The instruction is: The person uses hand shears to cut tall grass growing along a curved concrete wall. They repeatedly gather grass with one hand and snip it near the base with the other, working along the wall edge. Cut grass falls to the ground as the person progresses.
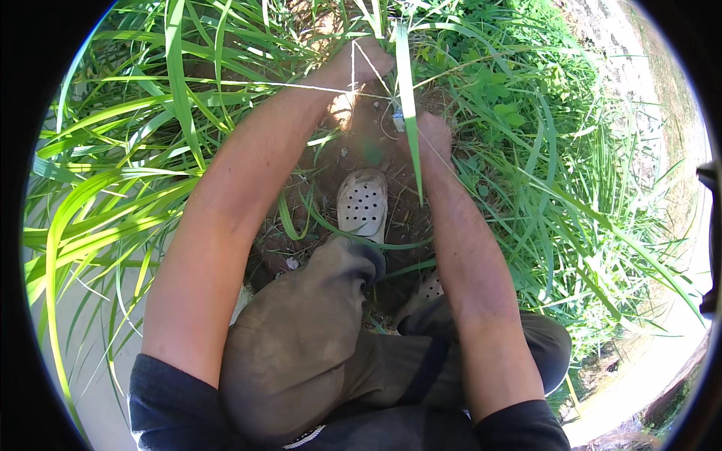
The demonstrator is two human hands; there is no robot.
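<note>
My left hand (369,59) reaches to the base of the tall grass (316,53) at the top middle, its fingers partly lost among stems and shade. Lower and to the right, my right hand (431,135) is beside a small whitish-blue object (399,120), too small to name; whether the fingers hold it cannot be told. A long grass blade (407,107) hangs down between the hands. Thin pale dry stalks (304,87) cross over my left wrist. Brown bare soil (361,141) lies under both hands.
A light perforated clog (364,203) stands on the soil below my hands, and another clog (431,286) shows partly by my right forearm. Long grass (101,208) leans in from the left. Leafy weeds (502,107) grow at the right, beside a bright pale strip of ground (648,361).
</note>
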